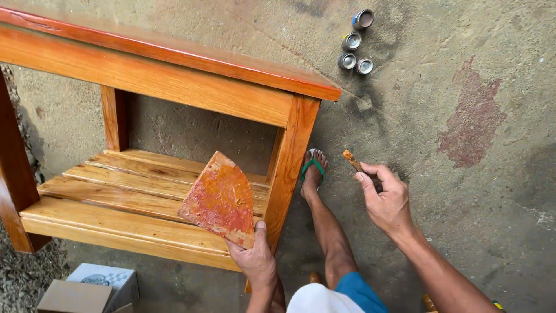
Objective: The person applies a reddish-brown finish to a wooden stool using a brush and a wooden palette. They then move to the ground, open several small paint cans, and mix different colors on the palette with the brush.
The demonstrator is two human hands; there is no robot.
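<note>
At lower centre, the left hand (255, 261) has its grip clamped on a red-stained fan-shaped board (221, 199) over the wooden table's slatted shelf (116, 191). Centre right, the right hand (387, 200) pinches a small stained stick (352, 160).

Floor (452, 232): bare grey concrete, rough, scuffed. Reddish-brown stain (472, 119) up and right of the right-hand fingers; darker smudges further up. Four small round tins (354, 43) clustered on the floor well above those fingers, well apart from them. Wooden table (174, 69): orange-brown, glossy varnish, reddish tabletop edge, square legs, slatted lower shelf (121, 197) just left of the left-hand fingers. Loose gravel (26, 278) at lower left. Two cardboard boxes (92, 287), one white, one brown, below the shelf. Light even, diffuse, soft shadows.
</note>
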